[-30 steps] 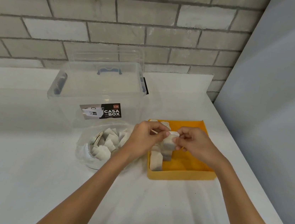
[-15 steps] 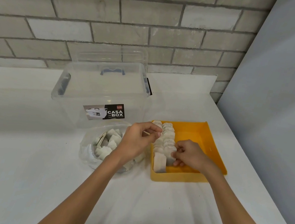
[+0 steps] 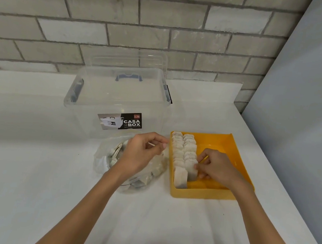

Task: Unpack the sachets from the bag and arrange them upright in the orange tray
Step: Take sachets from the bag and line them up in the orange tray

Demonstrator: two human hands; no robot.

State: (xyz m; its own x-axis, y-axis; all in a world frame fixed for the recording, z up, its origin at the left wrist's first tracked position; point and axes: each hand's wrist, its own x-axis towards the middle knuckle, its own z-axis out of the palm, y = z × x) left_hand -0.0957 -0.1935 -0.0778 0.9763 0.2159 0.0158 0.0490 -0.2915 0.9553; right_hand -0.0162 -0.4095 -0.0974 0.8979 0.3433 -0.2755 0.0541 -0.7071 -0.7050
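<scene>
Two slim arms of one person show, cut off by the near edge. The left forearm point(image 3: 89, 204) and the right forearm point(image 3: 261, 225) are bare along all their visible length. The left hand point(image 3: 142, 154) and the right hand point(image 3: 217, 167) are bare as well, wrists included. The nails look short; more is too small to tell.

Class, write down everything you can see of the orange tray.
The orange tray is a shallow, square, open box, seemingly smooth plastic, with low walls. It sits flat on the white table, right of the clear bag. Two rows of pale sachets stand upright along its left wall; the remaining floor is bare. The right hand reaches in, pinching a second-row sachet.
</scene>
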